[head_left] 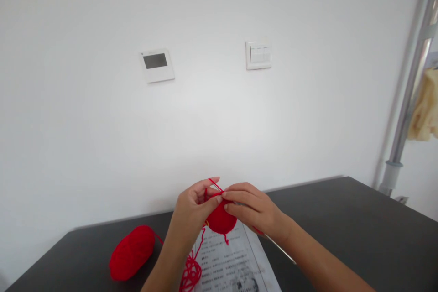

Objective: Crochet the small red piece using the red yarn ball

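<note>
My left hand (pixel 192 204) pinches the upper edge of a small round red crochet piece (pixel 221 220) between thumb and fingers. A strand of red yarn (pixel 215 185) runs over its raised index finger down to the work. My right hand (pixel 255 206) is closed round a crochet hook (pixel 281 251), whose silver shaft sticks out below the palm. The hook's tip is at the top edge of the piece, mostly hidden by the fingers. From the bottom of the piece hangs a short yarn tail (pixel 226 239). A yellow bit (pixel 205 223) shows at its left side.
A red yarn ball (pixel 132 253) lies on the dark table (pixel 315 219) at the left. Loose tangled yarn (pixel 191 273) rests beside a printed sheet (pixel 226 262) under my hands. Behind stands a white wall with a panel (pixel 157 65) and light switch (pixel 258 55). A metal pole (pixel 407 96) rises at right.
</note>
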The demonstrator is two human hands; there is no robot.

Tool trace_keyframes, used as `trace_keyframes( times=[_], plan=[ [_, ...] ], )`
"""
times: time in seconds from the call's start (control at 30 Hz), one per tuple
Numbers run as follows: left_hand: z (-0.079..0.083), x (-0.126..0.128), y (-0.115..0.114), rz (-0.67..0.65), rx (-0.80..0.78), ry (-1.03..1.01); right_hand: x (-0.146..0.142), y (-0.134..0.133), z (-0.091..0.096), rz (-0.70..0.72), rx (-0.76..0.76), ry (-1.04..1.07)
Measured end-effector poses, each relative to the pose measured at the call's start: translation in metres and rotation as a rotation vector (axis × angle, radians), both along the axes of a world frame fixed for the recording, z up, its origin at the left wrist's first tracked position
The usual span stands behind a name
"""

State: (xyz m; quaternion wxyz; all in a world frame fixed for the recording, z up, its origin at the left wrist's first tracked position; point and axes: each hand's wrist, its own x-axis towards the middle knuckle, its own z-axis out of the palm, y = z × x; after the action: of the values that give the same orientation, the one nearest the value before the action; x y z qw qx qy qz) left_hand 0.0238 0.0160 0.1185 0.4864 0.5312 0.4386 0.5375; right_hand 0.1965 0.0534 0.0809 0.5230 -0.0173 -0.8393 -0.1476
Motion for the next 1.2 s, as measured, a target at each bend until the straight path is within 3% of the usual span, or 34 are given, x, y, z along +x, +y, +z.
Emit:
trace_keyframes(
  times=[0.23,0.57,0.7,0.9,1.2],
  plan=[
    [-0.001,-0.003,0.001,-0.017,-0.052,-0.076,-0.004,-0.001,-0.007,-0.054,-0.006,0.013],
    [0.0,-0.001,0.003,0.034,-0.044,-0.043,-0.014,-0.007,-0.015,0.008,-0.46,0.128],
    [0.002,-0.003,0.002,-0.007,-0.078,-0.059,-0.008,-0.003,-0.012,0.072,-0.55,0.088],
    [0.003,-0.005,0.001,-0.096,-0.104,-0.115,-0.007,-0.01,-0.001,0.061,-0.427,0.067],
    [0.0,-0.002,0.001,0.042,0.01,0.017,-0.019,-0.011,-0.008,-0.115,-0.24,0.128]
  ],
)
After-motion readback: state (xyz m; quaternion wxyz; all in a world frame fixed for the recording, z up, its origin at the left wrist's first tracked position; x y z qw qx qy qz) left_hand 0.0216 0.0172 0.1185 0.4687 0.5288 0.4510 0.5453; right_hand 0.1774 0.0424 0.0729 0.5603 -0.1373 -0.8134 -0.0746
